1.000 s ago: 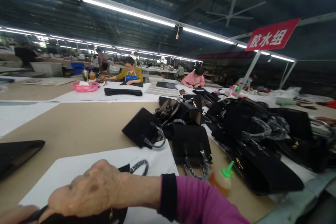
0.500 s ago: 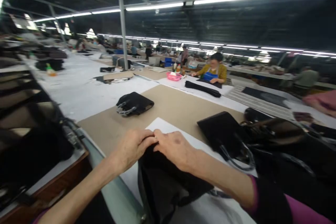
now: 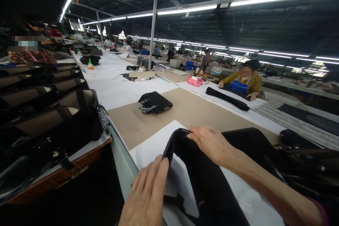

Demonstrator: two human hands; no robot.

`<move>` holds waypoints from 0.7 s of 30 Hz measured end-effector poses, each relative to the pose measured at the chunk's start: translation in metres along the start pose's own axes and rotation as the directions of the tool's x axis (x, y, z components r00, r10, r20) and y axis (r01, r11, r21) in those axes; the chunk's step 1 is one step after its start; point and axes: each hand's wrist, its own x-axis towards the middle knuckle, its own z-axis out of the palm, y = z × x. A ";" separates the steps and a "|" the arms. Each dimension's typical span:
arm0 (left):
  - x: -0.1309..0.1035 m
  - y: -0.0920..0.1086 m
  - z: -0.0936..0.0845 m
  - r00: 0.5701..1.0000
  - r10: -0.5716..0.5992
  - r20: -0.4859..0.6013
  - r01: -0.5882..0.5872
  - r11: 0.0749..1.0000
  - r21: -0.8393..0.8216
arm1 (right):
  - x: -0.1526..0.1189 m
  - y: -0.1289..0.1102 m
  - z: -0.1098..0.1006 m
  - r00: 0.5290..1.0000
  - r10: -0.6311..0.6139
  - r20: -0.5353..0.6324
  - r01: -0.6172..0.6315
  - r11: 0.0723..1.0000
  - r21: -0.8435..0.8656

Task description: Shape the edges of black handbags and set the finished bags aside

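Observation:
In front of me a black bag (image 3: 209, 180) stands tilted over the white paper, its dark edge curving into a loop. The thumb and fingers of my right hand (image 3: 209, 144) pinch the upper rim. My left hand (image 3: 148, 190) is lower, its fingers pressed together along the left edge of the bag; its thumb is hidden. A pale area shows inside the loop, and a short black strap (image 3: 173, 199) hangs near my left fingers. Beyond my hands a small black handbag (image 3: 155, 102) with wrapped handles lies on brown board (image 3: 127, 125).
Several black bags (image 3: 53, 120) stand in rows on the left. More black goods (image 3: 304, 155) are heaped at right. Across the table a person in a blue apron (image 3: 239, 84) handles dark material, near a pink basket (image 3: 195, 80). Another person (image 3: 31, 49) is at far left.
My hands have moved apart: the left came down and nearer me, the right went rightward along the rim. The black bag now shows its curved edge. The view has turned left.

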 end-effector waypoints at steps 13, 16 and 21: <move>0.095 -0.067 0.001 0.832 0.074 0.550 0.363 0.677 -0.640 | -0.035 0.055 0.042 0.991 0.135 0.017 -0.136 0.988 0.078; 0.099 -0.069 0.003 0.835 0.112 0.539 0.332 0.678 -0.656 | -0.036 0.065 0.049 0.993 0.115 -0.021 -0.112 0.987 0.117; 0.100 -0.069 0.003 0.862 0.130 0.489 0.255 0.723 -0.642 | -0.033 0.066 0.052 0.993 0.085 -0.076 -0.074 0.987 0.141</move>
